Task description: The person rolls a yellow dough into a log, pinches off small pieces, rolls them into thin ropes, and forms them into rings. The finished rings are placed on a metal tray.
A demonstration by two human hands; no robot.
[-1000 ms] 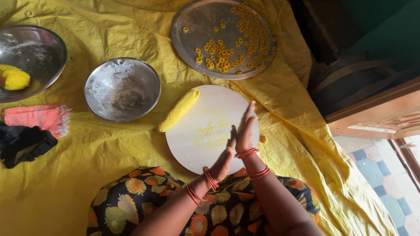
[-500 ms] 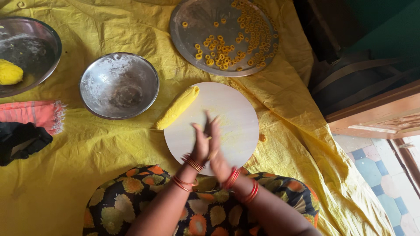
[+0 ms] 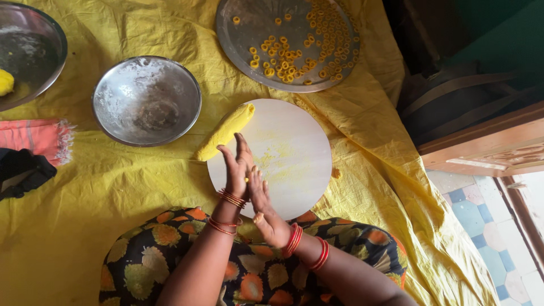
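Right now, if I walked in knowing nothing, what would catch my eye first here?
Probably the bright yellow cloth spread under everything, and at its middle the round white board with a yellow dough log on its left edge. Over the board's near side, the left hand and right hand press palm to palm. At the far edge, a round metal tray holds many small yellow dough rings.

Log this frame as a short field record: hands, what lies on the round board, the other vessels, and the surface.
left hand: palm pressed to the right hand, over the board
right hand: against the left; anything between them is hidden
round board: pale, dusted yellow
dough roll: yellow, on the board's left edge
flat tray: small yellow rings
floured bowl: steel, left of the board
cloth: yellow, under everything
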